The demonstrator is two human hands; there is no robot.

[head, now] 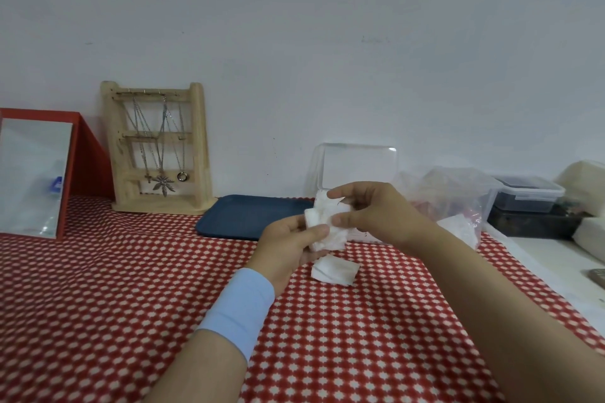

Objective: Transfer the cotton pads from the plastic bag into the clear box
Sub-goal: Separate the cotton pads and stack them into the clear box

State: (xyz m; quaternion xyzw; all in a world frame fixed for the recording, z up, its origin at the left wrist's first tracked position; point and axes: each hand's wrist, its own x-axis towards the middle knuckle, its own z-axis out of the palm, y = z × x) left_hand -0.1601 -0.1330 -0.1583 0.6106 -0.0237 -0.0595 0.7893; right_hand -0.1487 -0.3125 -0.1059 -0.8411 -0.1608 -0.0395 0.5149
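Note:
My left hand (288, 245) grips a bunch of white cotton pads (322, 222) above the red patterned tablecloth. My right hand (379, 213) pinches the same bunch from the right with thumb and fingers. One or two loose cotton pads (334, 272) lie on the cloth just below the hands. The clear box (357, 167) stands behind the hands with its lid raised; its base is mostly hidden by them. The crumpled plastic bag (451, 196) lies to the right, with more white pads (461, 229) inside it.
A dark blue tray (245, 216) lies left of the box. A wooden jewellery stand (157, 150) and a red-framed mirror (32, 173) stand at the back left. Lidded containers (527, 196) and white packages (589, 229) sit at the right.

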